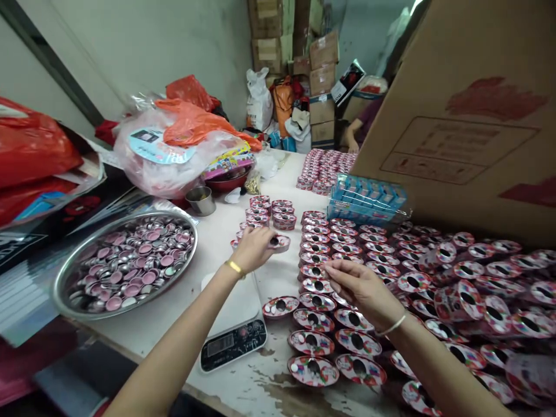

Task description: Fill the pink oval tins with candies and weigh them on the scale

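Observation:
My left hand (254, 248), with a gold band on its wrist, is closed on a small oval patterned tin (280, 244) beyond the white digital scale (234, 313). My right hand (358, 284), with a pale bangle, hovers over the rows of oval tins (314, 343), its thumb and fingertips pinched together. Whatever those fingertips hold, if anything, is too small to make out. The tins have dark round holes in their tops. One tin (280, 307) lies just right of the scale.
A metal basin (194, 255) of round pink and silver caps stands at left, near a metal cup (200, 201) and plastic bags (147, 150). A large carton (473, 116) leans at right behind blue packs (369, 200). Another person's arm (353, 134) shows at the back.

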`<state>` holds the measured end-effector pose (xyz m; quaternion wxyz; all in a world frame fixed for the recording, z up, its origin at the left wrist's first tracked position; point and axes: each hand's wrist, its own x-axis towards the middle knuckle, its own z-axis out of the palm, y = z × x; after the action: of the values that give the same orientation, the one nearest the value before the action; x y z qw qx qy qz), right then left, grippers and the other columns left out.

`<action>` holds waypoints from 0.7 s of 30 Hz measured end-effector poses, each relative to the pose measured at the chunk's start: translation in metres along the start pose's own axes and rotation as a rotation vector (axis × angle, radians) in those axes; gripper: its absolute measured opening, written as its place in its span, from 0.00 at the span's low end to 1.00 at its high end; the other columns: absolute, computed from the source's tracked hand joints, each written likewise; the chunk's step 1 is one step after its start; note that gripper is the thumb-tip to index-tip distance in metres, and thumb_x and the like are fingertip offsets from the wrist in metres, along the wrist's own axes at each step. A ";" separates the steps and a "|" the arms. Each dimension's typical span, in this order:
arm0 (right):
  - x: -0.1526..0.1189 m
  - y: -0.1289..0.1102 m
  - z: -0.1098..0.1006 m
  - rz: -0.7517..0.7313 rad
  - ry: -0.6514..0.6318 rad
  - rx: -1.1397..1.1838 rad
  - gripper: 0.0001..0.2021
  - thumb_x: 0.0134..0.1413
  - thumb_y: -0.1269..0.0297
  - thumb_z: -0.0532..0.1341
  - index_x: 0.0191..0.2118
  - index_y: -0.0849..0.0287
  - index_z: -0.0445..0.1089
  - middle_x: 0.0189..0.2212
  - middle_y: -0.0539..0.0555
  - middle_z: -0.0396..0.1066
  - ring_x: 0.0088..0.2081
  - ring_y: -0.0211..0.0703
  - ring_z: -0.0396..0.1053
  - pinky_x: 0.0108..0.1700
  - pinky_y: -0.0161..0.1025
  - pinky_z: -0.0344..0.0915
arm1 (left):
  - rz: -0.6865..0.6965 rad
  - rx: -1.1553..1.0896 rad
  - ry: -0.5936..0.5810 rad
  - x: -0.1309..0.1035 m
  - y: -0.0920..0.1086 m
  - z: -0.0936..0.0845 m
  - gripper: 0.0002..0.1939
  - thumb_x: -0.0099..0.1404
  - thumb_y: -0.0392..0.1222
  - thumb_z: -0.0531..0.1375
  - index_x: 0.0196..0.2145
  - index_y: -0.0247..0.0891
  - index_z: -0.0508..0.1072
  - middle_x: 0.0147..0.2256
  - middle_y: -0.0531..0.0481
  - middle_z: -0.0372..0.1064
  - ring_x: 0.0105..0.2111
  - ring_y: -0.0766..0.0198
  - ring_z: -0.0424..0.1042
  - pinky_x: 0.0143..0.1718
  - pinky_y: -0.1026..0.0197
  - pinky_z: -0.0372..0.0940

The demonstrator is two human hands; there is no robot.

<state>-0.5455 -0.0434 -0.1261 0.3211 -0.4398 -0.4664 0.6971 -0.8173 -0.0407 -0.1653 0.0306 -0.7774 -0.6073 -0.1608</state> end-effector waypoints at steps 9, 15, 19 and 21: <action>-0.043 0.017 -0.066 0.094 0.202 0.038 0.16 0.33 0.56 0.74 0.31 0.57 0.76 0.25 0.50 0.67 0.23 0.30 0.60 0.22 0.29 0.57 | -0.034 0.076 -0.053 0.093 -0.006 0.038 0.17 0.62 0.39 0.57 0.49 0.37 0.68 0.50 0.39 0.63 0.51 0.50 0.62 0.50 0.50 0.53; -0.060 0.030 -0.078 0.157 0.180 0.080 0.12 0.37 0.57 0.72 0.30 0.54 0.76 0.33 0.56 0.73 0.29 0.39 0.68 0.26 0.34 0.66 | 0.164 -0.230 -0.376 -0.011 0.028 -0.018 0.39 0.56 0.60 0.60 0.60 0.43 0.56 0.55 0.43 0.61 0.55 0.51 0.59 0.56 0.51 0.53; -0.061 0.036 -0.065 0.198 0.064 0.158 0.10 0.39 0.62 0.71 0.32 0.56 0.76 0.33 0.55 0.73 0.30 0.37 0.68 0.31 0.32 0.68 | 0.069 -0.194 -0.429 -0.071 0.058 -0.006 0.40 0.54 0.60 0.63 0.59 0.41 0.58 0.54 0.40 0.63 0.53 0.49 0.63 0.53 0.50 0.55; -0.060 0.038 -0.056 0.218 -0.017 0.172 0.11 0.39 0.63 0.70 0.34 0.58 0.76 0.31 0.54 0.72 0.28 0.34 0.67 0.29 0.30 0.66 | 0.017 -0.184 -0.390 -0.081 0.070 0.010 0.27 0.60 0.53 0.60 0.54 0.40 0.63 0.49 0.42 0.68 0.48 0.53 0.68 0.49 0.51 0.57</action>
<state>-0.4709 -0.0881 -0.1530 0.2761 -0.4528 -0.3571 0.7689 -0.7658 -0.1321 -0.1882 -0.1573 -0.7983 -0.5780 -0.0622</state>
